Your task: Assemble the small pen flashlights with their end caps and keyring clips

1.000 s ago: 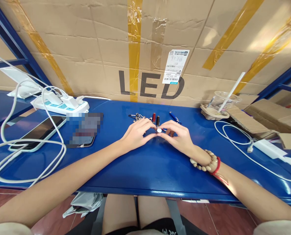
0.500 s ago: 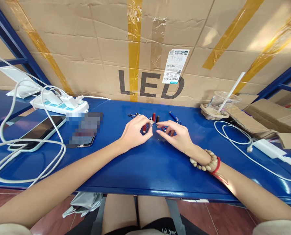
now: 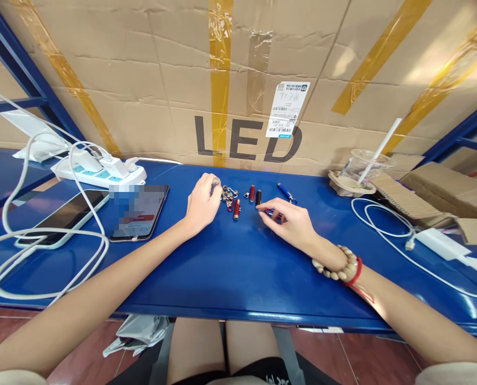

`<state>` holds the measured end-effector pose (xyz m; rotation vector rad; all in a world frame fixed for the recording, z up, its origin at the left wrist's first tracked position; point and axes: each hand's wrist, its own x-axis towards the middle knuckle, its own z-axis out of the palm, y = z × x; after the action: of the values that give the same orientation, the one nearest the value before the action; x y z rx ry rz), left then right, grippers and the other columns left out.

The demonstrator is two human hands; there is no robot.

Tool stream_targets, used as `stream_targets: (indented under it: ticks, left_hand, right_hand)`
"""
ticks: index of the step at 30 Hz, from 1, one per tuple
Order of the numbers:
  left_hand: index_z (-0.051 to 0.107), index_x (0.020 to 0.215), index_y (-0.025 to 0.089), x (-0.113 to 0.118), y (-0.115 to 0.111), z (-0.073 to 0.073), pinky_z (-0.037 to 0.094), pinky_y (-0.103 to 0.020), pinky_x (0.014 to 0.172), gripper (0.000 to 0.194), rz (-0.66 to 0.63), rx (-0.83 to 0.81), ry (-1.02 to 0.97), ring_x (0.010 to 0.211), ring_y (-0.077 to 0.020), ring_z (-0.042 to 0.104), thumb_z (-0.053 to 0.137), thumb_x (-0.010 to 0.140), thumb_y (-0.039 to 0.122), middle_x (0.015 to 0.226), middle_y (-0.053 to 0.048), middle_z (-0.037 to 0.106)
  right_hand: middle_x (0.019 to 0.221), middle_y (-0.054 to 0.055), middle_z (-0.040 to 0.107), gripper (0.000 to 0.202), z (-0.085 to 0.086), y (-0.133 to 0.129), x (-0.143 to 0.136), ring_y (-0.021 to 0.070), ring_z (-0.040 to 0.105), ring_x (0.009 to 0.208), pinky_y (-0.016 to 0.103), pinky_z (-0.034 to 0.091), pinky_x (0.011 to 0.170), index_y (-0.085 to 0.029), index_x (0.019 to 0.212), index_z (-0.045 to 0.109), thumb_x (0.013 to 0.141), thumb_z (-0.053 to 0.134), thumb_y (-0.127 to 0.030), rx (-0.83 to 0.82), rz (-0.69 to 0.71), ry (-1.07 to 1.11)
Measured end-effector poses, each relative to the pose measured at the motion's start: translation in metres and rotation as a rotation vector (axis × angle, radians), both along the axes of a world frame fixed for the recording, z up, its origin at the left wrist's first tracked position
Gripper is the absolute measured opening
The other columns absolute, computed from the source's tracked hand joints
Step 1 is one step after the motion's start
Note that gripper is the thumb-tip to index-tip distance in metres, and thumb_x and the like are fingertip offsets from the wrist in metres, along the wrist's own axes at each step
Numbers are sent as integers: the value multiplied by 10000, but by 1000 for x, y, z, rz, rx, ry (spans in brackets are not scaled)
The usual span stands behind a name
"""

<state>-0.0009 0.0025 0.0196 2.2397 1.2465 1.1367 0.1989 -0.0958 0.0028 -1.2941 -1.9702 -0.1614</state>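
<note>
I judge I'm handling small parts: my left hand (image 3: 204, 202), left of centre, curls beside the metal parts (image 3: 227, 194); I can't tell whether it grips anything. Right of centre, my right hand (image 3: 289, 218) bends near the black tube (image 3: 258, 197), its grasp unclear. The next move would call for a fine pinch. Since 0.5 s ago, my left hand has shifted left, baring the lower red tube (image 3: 237, 209).

Head-worn view, forward and down
</note>
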Motion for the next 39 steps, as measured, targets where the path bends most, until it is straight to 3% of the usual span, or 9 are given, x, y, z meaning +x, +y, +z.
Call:
stream_targets:
  ticks: [4,7,13,17,25,39]
  left_hand:
    - [439,676,202,-3,6,1,415,-295,660,129,45,-111,252,772,-189,552,437,770,290,815,-32,580]
    - [449,690,203,-4,7,-2,392,-281,581,141,23,-91,342,727,-193,556,538,699,312,801,-33,595]
    - [475,731,202,-3,5,-3,391,-257,550,119,-169,-38,326,646,-156,555,550,732,295,711,6,592]
    - [477,769,197,-3,6,-4,425,-270,626,82,-234,34,344,742,-163,562,532,757,257,801,-3,601]
    - [497,809,193,-1,1,-7,450,-292,695,27,-270,109,455,798,-172,536,498,789,212,823,-18,578]
    - [492,805,194,-1,3,-8,453,-284,682,39,-262,117,401,802,-166,537,510,798,161,813,-8,585]
  right_hand:
    - [874,19,686,142,1,0,-1,62,537,505,193,428,482,-195,891,647,861,515,-237,6,4,-3]
    - [870,21,685,142,1,0,-1,64,532,498,197,425,473,-198,878,652,858,516,-236,5,9,-2]
    - [876,27,682,153,2,-1,-1,66,536,498,202,428,470,-198,872,655,863,506,-236,-2,29,9]
    - [876,22,679,139,1,-1,-1,58,531,498,195,425,474,-195,866,654,857,517,-220,-2,34,8]
    - [878,25,680,142,2,-1,-1,60,532,499,193,416,466,-197,862,656,858,516,-221,-5,35,2]
    - [875,30,678,175,2,-1,-2,69,540,500,205,432,471,-204,861,669,864,499,-246,-11,42,9]
